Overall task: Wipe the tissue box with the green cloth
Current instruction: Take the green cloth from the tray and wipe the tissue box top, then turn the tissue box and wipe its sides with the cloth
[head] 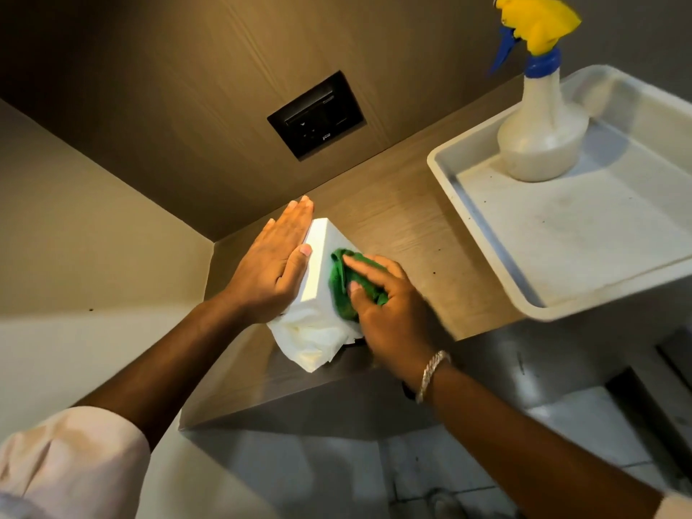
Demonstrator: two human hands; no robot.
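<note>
Clearly the tissue box point(321, 256) is a light thing, white and stiff-sided, so it would slide or tip on the smooth wooden shelf point(404, 226) if pushed from one side only. It stands near the left end of that shelf, close to the corner where the walls meet, with a loose tissue point(314, 339) spilling out of its near end. The sensible place to steady it is across a broad flat face, away from the soft paper.

That is how the left hand point(273, 271) lies: flat against the box's left face, fingers straight and pressed together, thumb resting on the top edge. The right hand point(385, 297) is on the opposite side, its fingers curled and pinching the green cloth point(342, 282) into a bunch pressed against the box's right face. So the box sits squeezed between the two hands, palm on one side and cloth on the other. The cloth is soft and gives easily; it should follow the box's edges without scratching.

Far to the right, well apart, a spray bottle point(543, 136) stands in a white tray point(464, 204).
</note>
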